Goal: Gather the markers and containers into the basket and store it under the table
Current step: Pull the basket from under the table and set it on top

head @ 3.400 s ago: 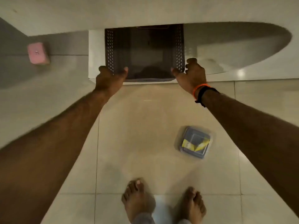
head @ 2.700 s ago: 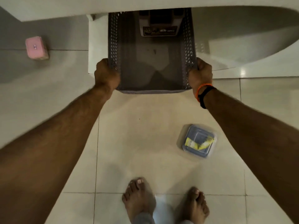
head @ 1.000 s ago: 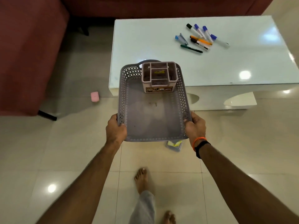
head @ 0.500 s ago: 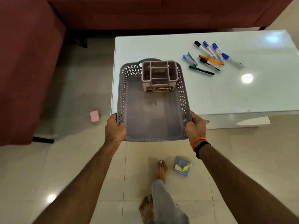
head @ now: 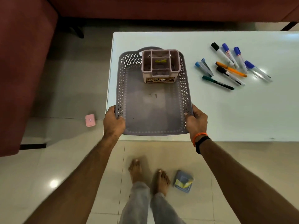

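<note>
A grey perforated basket (head: pixel 153 110) is over the left end of the white table (head: pixel 234 113). My left hand (head: pixel 113 122) grips its near left corner and my right hand (head: pixel 196 120) grips its near right corner. A pink compartment organiser (head: pixel 161 66) stands inside the basket at its far end. Several markers (head: pixel 231 65) and a blue stapler (head: pixel 204 66) lie loose on the table to the right of the basket. A small blue lidded container (head: pixel 183 183) sits on the floor by my right foot.
A dark red sofa (head: pixel 24 70) runs along the left and the back. A small pink box (head: pixel 90 120) lies on the floor tiles left of the table. My bare feet (head: pixel 148 175) stand just short of the table's near edge.
I pulled the basket out from under the table, lifted it and brought it over the table's left end. Over the last second it moved forward and further over the tabletop.
</note>
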`<state>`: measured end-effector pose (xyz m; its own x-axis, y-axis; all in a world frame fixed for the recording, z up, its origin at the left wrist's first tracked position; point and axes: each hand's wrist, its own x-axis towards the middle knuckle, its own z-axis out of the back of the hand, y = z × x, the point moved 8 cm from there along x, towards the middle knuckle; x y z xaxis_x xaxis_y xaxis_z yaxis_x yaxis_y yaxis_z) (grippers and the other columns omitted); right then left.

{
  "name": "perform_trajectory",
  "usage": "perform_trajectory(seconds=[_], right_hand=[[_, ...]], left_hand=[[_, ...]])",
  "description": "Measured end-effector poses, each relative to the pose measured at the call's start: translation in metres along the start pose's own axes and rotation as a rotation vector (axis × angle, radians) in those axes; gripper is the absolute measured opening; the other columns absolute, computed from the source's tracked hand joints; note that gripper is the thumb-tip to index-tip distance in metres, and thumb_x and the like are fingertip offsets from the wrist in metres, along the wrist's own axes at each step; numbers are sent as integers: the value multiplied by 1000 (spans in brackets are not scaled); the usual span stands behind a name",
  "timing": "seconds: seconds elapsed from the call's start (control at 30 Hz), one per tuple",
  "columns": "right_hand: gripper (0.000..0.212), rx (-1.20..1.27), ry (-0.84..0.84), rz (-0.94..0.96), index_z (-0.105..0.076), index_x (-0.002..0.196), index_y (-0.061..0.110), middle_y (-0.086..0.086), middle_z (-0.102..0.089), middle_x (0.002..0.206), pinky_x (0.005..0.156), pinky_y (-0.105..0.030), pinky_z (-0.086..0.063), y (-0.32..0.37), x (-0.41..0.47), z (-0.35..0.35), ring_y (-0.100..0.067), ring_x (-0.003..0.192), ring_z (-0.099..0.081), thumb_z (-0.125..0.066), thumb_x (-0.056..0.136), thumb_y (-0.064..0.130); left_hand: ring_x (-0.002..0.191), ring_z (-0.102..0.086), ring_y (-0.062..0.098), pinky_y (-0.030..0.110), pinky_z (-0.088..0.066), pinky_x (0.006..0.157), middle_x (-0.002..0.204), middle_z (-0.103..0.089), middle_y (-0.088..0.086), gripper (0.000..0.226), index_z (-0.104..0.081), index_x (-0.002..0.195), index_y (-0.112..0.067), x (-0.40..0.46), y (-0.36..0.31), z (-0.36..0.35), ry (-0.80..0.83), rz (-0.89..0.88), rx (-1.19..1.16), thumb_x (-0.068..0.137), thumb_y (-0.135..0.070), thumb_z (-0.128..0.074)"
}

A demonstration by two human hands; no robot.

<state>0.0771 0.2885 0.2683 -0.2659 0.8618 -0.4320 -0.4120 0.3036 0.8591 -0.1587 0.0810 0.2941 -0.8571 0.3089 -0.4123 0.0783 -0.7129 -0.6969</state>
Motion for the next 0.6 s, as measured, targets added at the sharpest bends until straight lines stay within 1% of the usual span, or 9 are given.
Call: perform_trajectory(seconds=[0.07,0.17,0.27,0.37,0.5,0.6], right_hand=[[43,10,-2,4,-70,117,26,4,-75,102,88,-43,-58,5,11,-9,-22,99,-69,-51,87,2],[45,22,-3,-2,-67,122,27,6,-74,108,91,-44,-56,8,25,-18,-19,102,-68,-52,88,2],[46,16,-6,-10,-66,122,29,7,-74,109,92,-45,-56,9,34,-25,-19,103,-68,-52,88,2],[46,14,-21,-6,-66,123,27,6,-73,110,93,-44,-56,11,36,-27,-20,104,-68,-52,89,1],[42,-23,-20,11,-66,124,22,2,-73,109,93,-44,-56,12,36,-28,-22,102,-68,-53,91,1],[39,-94,2,42,-66,123,19,-2,-74,106,89,-41,-58,16,33,-28,-22,97,-69,-54,91,2]], left_hand=[[94,-62,28,37,-55,82,106,-65,10,35,-57,119,-9,14,-3,-1,-3,7,2,88,6,-49],[98,-63,32,45,-55,89,110,-66,12,37,-57,120,-10,30,-6,-5,-1,4,11,88,6,-49],[101,-63,32,47,-54,92,112,-65,12,39,-55,124,-10,40,-7,-8,9,7,10,89,6,-50],[104,-62,32,49,-53,94,114,-65,13,42,-53,127,-10,45,-7,-9,14,-3,-4,88,7,-50],[111,-60,33,46,-53,96,122,-61,16,44,-48,133,-7,45,-6,-12,48,9,2,91,7,-50],[110,-59,33,43,-53,94,121,-61,15,45,-48,133,-7,44,-5,-12,66,14,4,91,8,-50]])
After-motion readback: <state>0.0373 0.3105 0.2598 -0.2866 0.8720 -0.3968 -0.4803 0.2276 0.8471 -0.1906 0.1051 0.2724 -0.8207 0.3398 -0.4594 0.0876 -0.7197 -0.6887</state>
